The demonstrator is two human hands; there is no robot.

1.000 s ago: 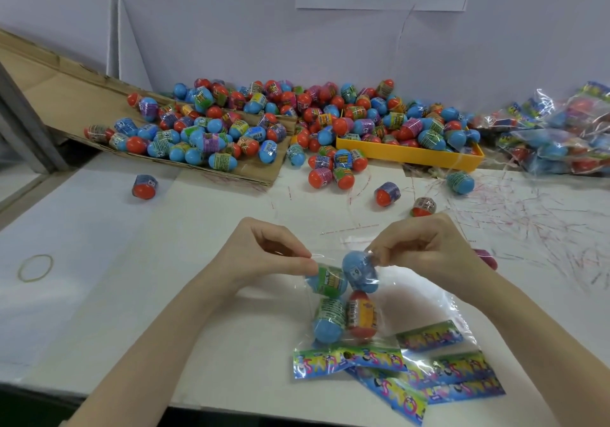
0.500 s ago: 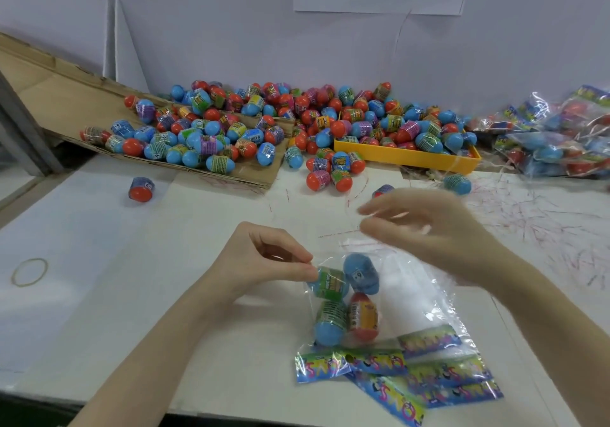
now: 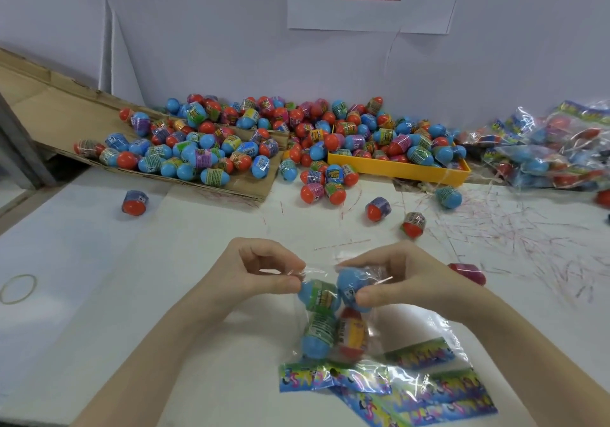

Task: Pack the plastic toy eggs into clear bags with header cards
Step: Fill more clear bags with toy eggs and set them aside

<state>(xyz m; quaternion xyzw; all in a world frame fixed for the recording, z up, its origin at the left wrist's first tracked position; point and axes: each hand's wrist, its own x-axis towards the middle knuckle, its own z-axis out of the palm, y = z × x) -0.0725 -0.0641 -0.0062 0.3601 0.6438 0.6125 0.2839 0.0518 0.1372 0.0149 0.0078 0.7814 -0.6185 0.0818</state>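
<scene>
While the left hand (image 3: 264, 271) pinches the mouth of the clear bag (image 3: 333, 321) at its 9 o'clock edge, the right hand (image 3: 396, 281) pinches the 3 o'clock side — four toy eggs (image 3: 318, 337) sit inside, above header cards (image 3: 389, 383) on the table (image 3: 99, 294).

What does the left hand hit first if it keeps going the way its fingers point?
The left hand points toward the person's right, pinching the clear bag at its mouth. Straight on, it would likely meet the blue egg that the right hand holds there; depth is unclear.
</scene>
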